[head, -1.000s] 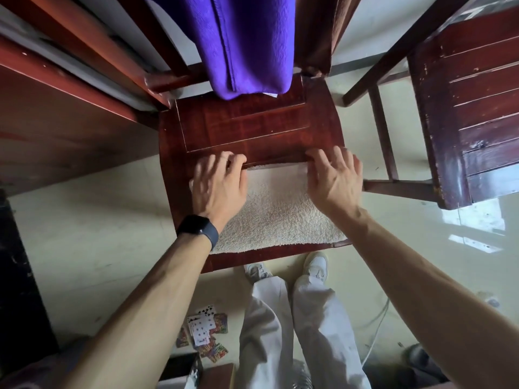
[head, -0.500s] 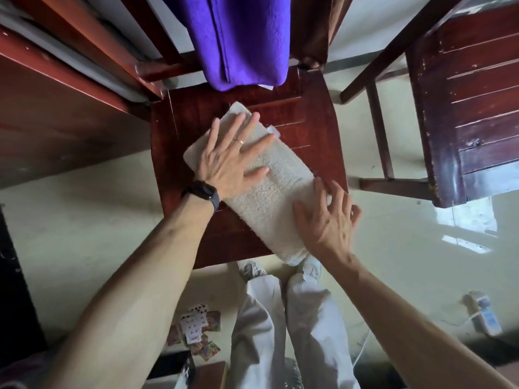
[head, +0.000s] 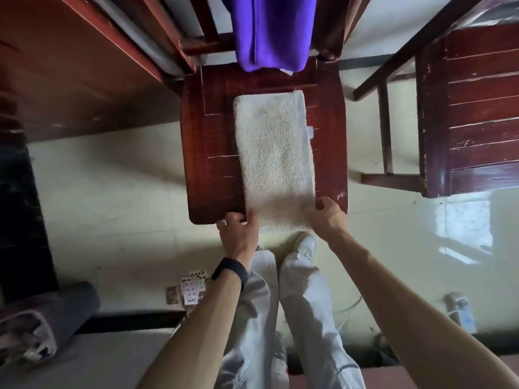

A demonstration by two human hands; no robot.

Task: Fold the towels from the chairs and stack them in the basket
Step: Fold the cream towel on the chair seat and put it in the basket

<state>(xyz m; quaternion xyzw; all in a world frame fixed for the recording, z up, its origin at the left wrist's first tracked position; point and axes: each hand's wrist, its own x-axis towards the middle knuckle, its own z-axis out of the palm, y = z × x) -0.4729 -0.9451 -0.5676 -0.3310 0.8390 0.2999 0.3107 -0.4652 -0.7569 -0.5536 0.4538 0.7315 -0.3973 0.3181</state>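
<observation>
Nubby cream terry towel, glossy scuffed wooden chair, soft purple cloth

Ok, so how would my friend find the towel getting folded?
Find the dark red wooden chair seat in the middle, ahead of the person's legs. A long folded strip lies flat on it, its near end held by the left hand and right hand. It is the cream fuzzy towel, not the purple towel hanging over the chair's back.

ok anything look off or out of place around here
Playing cards lie scattered on the floor beside the person's legs, an odd spot for them. The chair seat has chipped finish at the corner by the right hand. The white towel lies flat.
</observation>
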